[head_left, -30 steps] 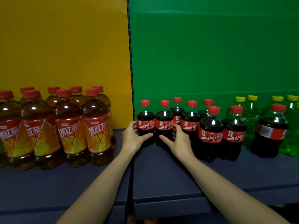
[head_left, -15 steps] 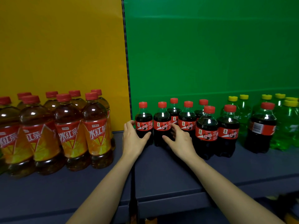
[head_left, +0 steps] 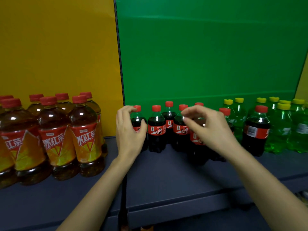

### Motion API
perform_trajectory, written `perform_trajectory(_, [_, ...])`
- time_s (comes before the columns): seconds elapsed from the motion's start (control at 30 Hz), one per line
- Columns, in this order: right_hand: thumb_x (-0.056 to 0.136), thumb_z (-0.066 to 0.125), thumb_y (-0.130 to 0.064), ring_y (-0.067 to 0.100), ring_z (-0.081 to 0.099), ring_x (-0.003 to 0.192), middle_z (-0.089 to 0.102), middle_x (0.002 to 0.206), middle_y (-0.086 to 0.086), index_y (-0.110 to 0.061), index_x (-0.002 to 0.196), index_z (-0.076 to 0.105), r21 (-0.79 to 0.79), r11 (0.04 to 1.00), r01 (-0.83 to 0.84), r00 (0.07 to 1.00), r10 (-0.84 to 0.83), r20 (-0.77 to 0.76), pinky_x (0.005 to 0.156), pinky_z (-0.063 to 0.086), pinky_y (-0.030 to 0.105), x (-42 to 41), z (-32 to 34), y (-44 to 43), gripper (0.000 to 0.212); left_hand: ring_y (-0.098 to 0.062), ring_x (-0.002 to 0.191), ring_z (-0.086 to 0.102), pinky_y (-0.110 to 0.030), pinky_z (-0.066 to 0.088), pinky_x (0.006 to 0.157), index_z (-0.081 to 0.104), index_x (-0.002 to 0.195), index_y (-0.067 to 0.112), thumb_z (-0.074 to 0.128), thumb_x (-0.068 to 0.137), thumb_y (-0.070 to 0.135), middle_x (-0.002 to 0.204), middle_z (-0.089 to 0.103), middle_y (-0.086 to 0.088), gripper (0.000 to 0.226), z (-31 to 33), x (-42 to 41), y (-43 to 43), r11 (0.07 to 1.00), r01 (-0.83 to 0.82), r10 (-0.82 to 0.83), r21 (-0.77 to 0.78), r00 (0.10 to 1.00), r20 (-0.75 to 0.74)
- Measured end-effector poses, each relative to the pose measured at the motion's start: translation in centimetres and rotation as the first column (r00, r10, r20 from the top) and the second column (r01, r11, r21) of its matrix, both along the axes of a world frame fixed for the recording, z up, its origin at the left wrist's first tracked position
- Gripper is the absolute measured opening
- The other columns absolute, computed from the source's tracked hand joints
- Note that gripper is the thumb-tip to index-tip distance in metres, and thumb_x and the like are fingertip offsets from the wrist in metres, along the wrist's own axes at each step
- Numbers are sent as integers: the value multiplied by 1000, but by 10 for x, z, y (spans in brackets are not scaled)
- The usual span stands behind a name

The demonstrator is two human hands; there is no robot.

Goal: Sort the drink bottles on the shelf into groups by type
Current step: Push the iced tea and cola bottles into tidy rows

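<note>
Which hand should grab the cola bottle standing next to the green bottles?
Probably the right hand. It hovers open on that side, nearer the stray cola bottle among the green bottles. The left hand is at the row's far end.

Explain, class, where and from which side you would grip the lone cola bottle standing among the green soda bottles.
Grip the cola bottle around its narrow shoulder just under the red cap, coming from the front. It stands upright, and green soda bottles crowd its sides and back, so probably only the front face is free.
</note>
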State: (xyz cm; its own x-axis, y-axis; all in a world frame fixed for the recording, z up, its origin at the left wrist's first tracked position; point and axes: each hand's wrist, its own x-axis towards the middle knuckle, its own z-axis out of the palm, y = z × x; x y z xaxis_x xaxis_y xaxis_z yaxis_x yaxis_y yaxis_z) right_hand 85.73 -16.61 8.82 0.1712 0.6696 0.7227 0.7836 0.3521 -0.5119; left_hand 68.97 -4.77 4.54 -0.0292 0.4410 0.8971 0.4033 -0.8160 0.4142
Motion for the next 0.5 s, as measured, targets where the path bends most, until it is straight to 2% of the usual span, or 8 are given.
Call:
perform_trajectory(0.07, [83, 64, -9, 0, 62, 78, 67, 86, -13, -19, 93, 66, 15, 1000, -19, 1000, 19, -4, 78, 48, 11, 11, 20, 2, 14, -15, 96, 48, -22, 40, 82, 54, 102, 6, 57, 80, 14, 100, 50, 0, 23, 15, 7, -5, 999, 37, -35, 30, 998, -60])
perform_trajectory(0.13, [85, 63, -12, -1, 61, 84, 65, 90, -13, -20, 97, 65, -40, 999, -38, 999, 38, 1, 83, 50, 17, 26, 37, 11, 15, -15, 93, 49, -25, 41, 79, 53, 101, 8, 59, 83, 20, 99, 49, 4, 23, 32, 19, -4, 999, 47, -50, -28, 989, -137])
perform_trajectory(0.27, [86, 63, -22, 13, 61, 103, 66, 108, -4, -20, 109, 61, -320, 943, -90, 993, 110, 46, 96, 48, 36, 58, 60, 40, 23, -19, 105, 52, -34, 43, 90, 49, 115, 10, 63, 85, 29, 115, 55, -1, 38, 66, 40, 12, 968, 2, -90, -252, 937, -338])
perform_trajectory(0.33, [86, 63, -24, 14, 59, 109, 64, 113, -3, -18, 114, 59, -418, 905, -81, 982, 144, 121, 100, 44, 36, 66, 66, 54, 29, -21, 108, 53, -37, 43, 95, 46, 121, 9, 63, 84, 35, 123, 55, -4, 48, 79, 51, 23, 935, -56, -107, -349, 896, -431])
perform_trajectory(0.4, [85, 65, -24, 14, 57, 112, 62, 116, -2, -16, 120, 55, -491, 866, -94, 970, 191, 152, 102, 42, 32, 68, 67, 66, 38, -23, 102, 56, -39, 45, 95, 45, 124, 8, 66, 81, 41, 124, 55, -7, 58, 87, 61, 38, 888, -95, -146, -450, 870, -471])
perform_trajectory(0.47, [84, 65, -28, 13, 55, 113, 58, 120, -4, -14, 127, 49, -598, 796, -95, 954, 245, 174, 100, 40, 27, 68, 67, 73, 47, -26, 101, 59, -39, 48, 93, 44, 125, 7, 70, 76, 46, 121, 56, -9, 67, 92, 70, 52, 806, -104, -235, -583, 847, -477])
perform_trajectory(0.5, [84, 64, -29, 12, 53, 114, 55, 122, -4, -13, 130, 47, -643, 761, -79, 944, 265, 198, 98, 39, 25, 69, 67, 76, 51, -26, 98, 60, -36, 49, 90, 47, 120, 7, 70, 76, 45, 117, 56, -9, 63, 94, 74, 57, 763, -112, -285, -637, 826, -486])
